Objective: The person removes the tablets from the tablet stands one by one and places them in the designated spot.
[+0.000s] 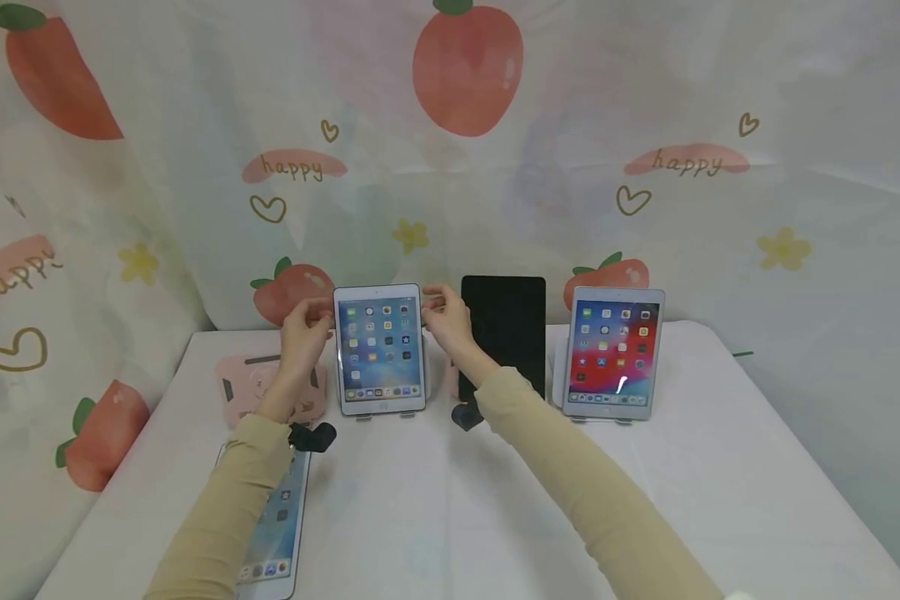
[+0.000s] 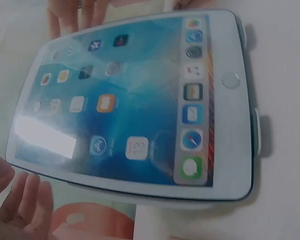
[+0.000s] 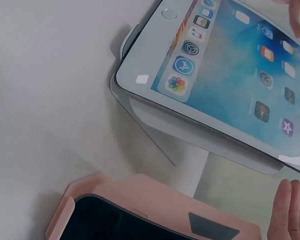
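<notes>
White-framed tablet (image 1: 381, 354) near the rear of the white-covered table (image 1: 390, 517), between left hand (image 1: 305, 332) and right hand (image 1: 450, 321), with fingers (image 3: 282, 206) loosely parted by its upper sides (contact: cannot tell). Leans on a pale stand (image 3: 157, 120) with long axis near-upright, home button (image 2: 230, 80) downward, screen toward the wearer, flanked by pink tablet stand (image 1: 243, 392) and black-screened tablet (image 1: 506, 325).

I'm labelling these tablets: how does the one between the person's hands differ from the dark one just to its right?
The lit tablet shows app icons on a blue background; the dark tablet shows only black. The lit tablet has a white border, the dark tablet a black one. The lit tablet sits on a whitish stand, the dark tablet in a pink holder. Both are propped up in portrait.
</notes>
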`<state>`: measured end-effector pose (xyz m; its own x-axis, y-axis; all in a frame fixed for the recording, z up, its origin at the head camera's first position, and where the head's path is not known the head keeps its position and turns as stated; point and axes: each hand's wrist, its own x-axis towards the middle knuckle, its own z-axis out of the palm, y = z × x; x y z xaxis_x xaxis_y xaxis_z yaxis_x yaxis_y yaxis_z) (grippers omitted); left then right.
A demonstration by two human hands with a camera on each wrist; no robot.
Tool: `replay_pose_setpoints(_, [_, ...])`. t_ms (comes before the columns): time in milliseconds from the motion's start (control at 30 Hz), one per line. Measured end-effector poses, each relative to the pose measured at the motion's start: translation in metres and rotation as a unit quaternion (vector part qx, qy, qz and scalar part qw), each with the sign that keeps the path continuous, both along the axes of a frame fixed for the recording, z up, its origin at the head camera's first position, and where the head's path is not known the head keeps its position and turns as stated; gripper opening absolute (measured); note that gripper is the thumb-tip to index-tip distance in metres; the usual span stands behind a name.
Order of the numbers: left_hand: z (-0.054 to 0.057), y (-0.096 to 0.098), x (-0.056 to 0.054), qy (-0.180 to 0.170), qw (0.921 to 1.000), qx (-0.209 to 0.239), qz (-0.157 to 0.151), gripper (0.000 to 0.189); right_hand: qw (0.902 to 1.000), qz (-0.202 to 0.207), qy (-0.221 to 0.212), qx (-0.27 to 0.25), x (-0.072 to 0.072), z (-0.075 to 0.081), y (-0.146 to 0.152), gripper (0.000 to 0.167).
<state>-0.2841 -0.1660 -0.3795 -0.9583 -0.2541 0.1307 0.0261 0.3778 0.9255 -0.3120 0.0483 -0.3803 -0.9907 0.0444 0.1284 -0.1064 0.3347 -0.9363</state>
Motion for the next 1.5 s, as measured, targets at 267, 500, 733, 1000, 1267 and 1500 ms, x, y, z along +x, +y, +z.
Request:
replay_pose_setpoints(267, [0.003, 0.002, -0.004, -0.050, 0.9965, 0.064, -0.018, 0.037, 0.9988, 0.009, -0.020, -0.045, -0.004, -0.006, -0.002, 0.032])
replay_pose_setpoints(500, [0.004, 0.003, -0.009, -0.093, 0.9895, 0.104, -0.036, 0.042, 0.9994, -0.003, -0.018, -0.031, -0.005, -0.007, -0.004, 0.030])
replay_pose_setpoints(733, [0.003, 0.004, -0.011, -0.085, 0.9893, 0.112, -0.039, 0.045, 0.9994, -0.006, -0.015, -0.030, -0.006, -0.007, -0.005, 0.028])
replay_pose_setpoints(1000, [0.001, 0.004, -0.012, -0.079, 0.9892, 0.121, -0.022, 0.046, 0.9991, 0.006, -0.013, -0.040, -0.005, -0.007, -0.005, 0.028])
replay_pose_setpoints(1267, [0.001, 0.002, -0.008, -0.065, 0.9887, 0.134, -0.012, 0.045, 0.9988, 0.014, -0.006, -0.045, -0.001, -0.005, -0.006, 0.027])
replay_pose_setpoints(1500, [-0.001, -0.001, -0.005, -0.059, 0.9867, 0.151, -0.010, 0.043, 0.9984, 0.026, 0.005, -0.049, -0.001, -0.005, -0.005, 0.027])
